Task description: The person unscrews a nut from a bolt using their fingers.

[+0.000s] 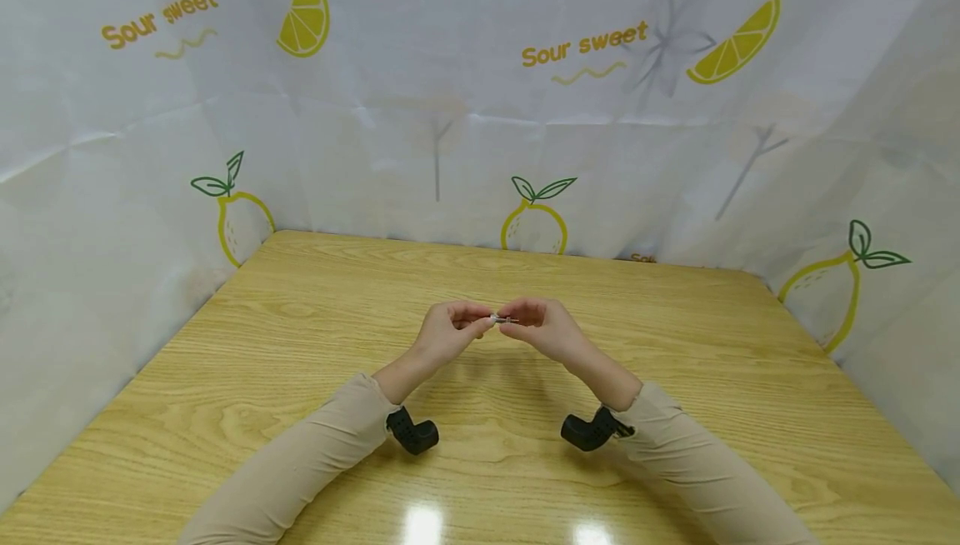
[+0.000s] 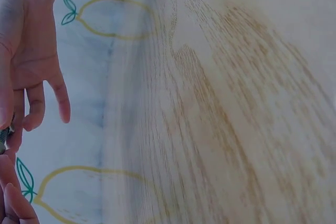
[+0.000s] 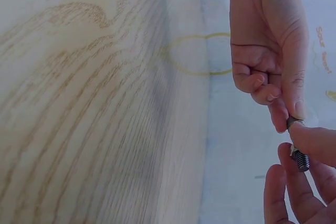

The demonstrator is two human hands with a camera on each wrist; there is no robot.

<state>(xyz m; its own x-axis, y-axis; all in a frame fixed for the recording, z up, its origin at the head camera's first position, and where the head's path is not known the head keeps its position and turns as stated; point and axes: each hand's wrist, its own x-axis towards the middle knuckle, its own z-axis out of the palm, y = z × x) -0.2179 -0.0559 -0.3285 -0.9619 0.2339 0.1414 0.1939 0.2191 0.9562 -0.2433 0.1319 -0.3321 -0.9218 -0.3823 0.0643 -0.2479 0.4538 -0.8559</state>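
Observation:
A small metal bolt with a threaded shaft is held in the air between both hands. My left hand pinches one end between thumb and fingers. From the other side my right hand pinches the bolt with thumb and fingertips. In the right wrist view the bolt's threaded end sticks out past the right thumb, and what looks like a nut or collar sits on the shaft, partly covered. Only a dark sliver of the bolt shows at the edge of the left wrist view.
Both hands are above a wood-grain table. White cloth printed with lemons hangs behind and along the sides. A black wrist mount sits on the left sleeve, and another black mount on the right.

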